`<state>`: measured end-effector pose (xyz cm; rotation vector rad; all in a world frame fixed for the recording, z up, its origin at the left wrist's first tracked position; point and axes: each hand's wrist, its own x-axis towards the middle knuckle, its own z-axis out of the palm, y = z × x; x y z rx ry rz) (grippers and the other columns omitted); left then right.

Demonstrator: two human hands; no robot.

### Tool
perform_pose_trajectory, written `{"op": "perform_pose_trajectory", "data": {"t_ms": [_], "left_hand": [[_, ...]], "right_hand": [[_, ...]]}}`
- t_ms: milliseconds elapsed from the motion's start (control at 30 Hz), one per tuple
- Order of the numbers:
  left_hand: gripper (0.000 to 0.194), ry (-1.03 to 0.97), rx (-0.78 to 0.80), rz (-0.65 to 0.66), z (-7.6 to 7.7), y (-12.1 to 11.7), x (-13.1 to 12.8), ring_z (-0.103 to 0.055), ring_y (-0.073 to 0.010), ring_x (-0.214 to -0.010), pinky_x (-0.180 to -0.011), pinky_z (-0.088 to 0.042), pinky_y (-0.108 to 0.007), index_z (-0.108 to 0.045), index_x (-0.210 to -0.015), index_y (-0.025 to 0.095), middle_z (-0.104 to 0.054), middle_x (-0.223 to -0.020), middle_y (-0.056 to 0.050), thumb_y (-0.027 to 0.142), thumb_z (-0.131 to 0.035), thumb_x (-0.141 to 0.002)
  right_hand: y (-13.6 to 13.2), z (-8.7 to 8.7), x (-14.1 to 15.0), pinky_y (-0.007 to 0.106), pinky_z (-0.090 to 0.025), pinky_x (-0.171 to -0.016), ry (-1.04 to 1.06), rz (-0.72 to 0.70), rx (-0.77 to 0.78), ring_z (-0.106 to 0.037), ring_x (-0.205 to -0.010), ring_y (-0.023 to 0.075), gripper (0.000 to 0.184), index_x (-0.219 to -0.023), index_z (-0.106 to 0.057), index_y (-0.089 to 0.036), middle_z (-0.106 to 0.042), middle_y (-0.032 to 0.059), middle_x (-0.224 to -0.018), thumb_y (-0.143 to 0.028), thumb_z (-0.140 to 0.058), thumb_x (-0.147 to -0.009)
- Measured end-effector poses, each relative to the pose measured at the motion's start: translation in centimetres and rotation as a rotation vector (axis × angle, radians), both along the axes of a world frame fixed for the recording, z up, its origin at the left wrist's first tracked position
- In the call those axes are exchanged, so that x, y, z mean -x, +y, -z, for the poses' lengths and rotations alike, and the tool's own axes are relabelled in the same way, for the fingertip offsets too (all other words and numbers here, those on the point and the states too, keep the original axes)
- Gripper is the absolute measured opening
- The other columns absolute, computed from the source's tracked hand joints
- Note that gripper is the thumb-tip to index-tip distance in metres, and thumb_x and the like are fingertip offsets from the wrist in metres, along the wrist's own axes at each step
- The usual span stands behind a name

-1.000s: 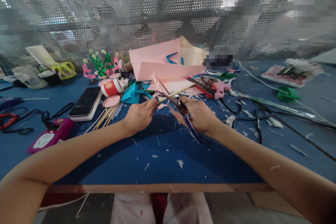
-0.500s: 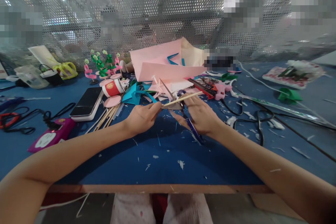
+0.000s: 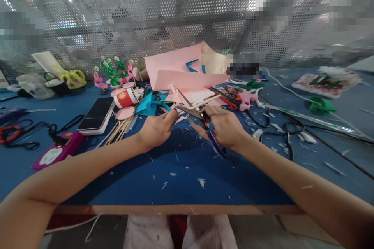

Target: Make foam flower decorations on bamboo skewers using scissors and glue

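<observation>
So in the head view the left hand (image 3: pixel 156 129) is pinching the near end of a thin pale stick (image 3: pixel 206 102), and the right hand (image 3: pixel 226 126) has the scissors (image 3: pixel 201 116) by the handles, 2 blades spread apart with the stick running between the 2 hands, right by the blades. Just beyond the hands there's pink paper (image 3: pixel 187 79) on the blue worktop (image 3: pixel 187 183), with blue paper (image 3: pixel 146 104) past the left hand and a pink glue gun (image 3: pixel 246 100) out beyond the right one.
</observation>
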<state>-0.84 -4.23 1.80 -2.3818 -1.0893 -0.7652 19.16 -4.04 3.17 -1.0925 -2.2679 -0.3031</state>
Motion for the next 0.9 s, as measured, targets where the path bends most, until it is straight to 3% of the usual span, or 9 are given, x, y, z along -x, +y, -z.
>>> {"op": "perform_pose_trajectory", "data": {"t_ms": [133, 367, 633, 800, 900], "left_hand": [[0.02, 0.05, 0.089, 0.009, 0.37, 0.08, -0.06, -0.057, -0.012, -0.049, -0.04, -0.034, -0.02, -0.052, -0.086, 0.014, -0.064, -0.072, -0.005, 0.016, -0.032, -0.083], [0.023, -0.027, 0.005, -0.004, 0.28, 0.05, -0.13, -0.055, -0.0127, -0.043, -0.037, -0.03, -0.021, -0.051, -0.081, 0.013, -0.062, -0.059, -0.003, 0.018, -0.028, -0.086], [0.022, -0.042, -0.01, 0.009, 0.12, 0.18, 0.01, -0.056, -0.0114, -0.046, -0.039, -0.034, -0.019, -0.052, -0.084, 0.014, -0.063, -0.063, -0.003, 0.019, -0.03, -0.086], [0.023, -0.016, 0.042, 0.05, 0.51, 0.19, -0.02, -0.057, -0.0124, -0.047, -0.04, -0.037, -0.02, -0.053, -0.083, 0.014, -0.063, -0.065, -0.005, 0.018, -0.031, -0.085], [0.024, -0.026, 0.012, 0.084, 0.54, 0.08, -0.05, -0.056, -0.0124, -0.046, -0.038, -0.036, -0.02, -0.053, -0.081, 0.013, -0.063, -0.064, -0.005, 0.018, -0.03, -0.085]], "right_hand": [[0.28, 0.04, -0.11, 0.032, -0.042, -0.064, -0.024, -0.07, -0.021, -0.052, -0.074, 0.0216, 0.022, -0.08, -0.041, -0.018, -0.056, 0.0103, -0.076, -0.039, -0.042, -0.076], [-0.09, 0.38, 0.13, 0.025, -0.037, -0.051, -0.015, 0.011, 0.12, -0.047, -0.053, 0.0149, 0.018, -0.069, -0.038, -0.02, -0.049, 0.0018, -0.057, -0.036, -0.042, -0.076], [0.0, 0.1, 0.12, 0.026, -0.038, -0.053, -0.031, 0.045, 0.012, -0.051, -0.058, 0.0172, 0.021, -0.07, -0.042, -0.019, -0.052, 0.0038, -0.059, -0.039, -0.043, -0.076], [0.14, 0.2, -0.03, 0.031, -0.043, -0.064, -0.037, -0.045, -0.037, -0.053, -0.074, 0.0216, 0.021, -0.08, -0.044, -0.018, -0.057, 0.0091, -0.075, -0.039, -0.045, -0.076], [0.17, 0.29, -0.12, 0.032, -0.044, -0.065, -0.025, -0.087, -0.056, -0.053, -0.075, 0.0214, 0.019, -0.081, -0.044, -0.017, -0.057, 0.0096, -0.077, -0.036, -0.044, -0.076]]}}
